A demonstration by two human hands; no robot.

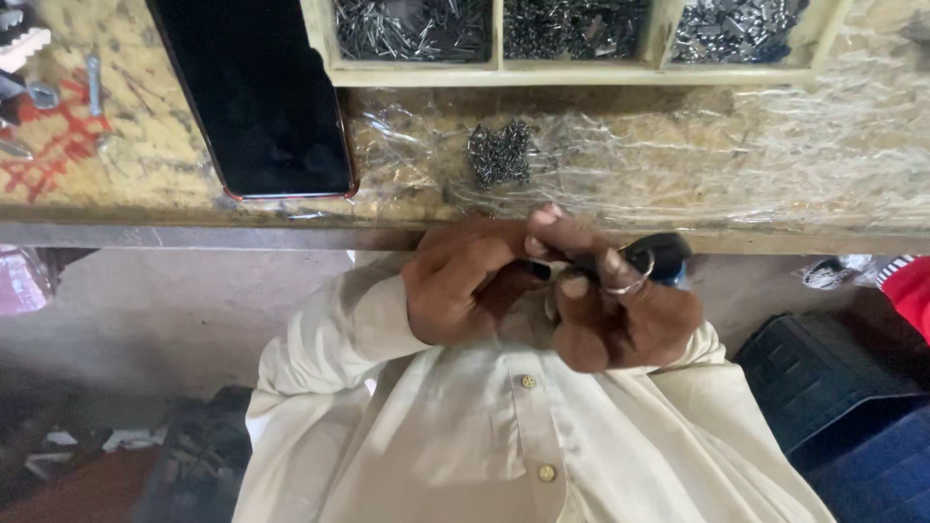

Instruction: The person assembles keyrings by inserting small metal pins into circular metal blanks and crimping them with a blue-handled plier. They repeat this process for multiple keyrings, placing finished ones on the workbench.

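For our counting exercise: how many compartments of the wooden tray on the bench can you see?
3: left compartment, middle compartment and right compartment, side by side along the top edge, each holding small metal parts. More may lie beyond the frame.

Both hands are raised close in front of the chest, just below the bench's near edge, pressed against each other; the left hand [463, 286] is curled with its fingers bent inward; the right hand [620, 310] is clenched, a thin silver ring [630, 283] on one finger. Cream-coloured sleeves [334, 334] cover both forearms.
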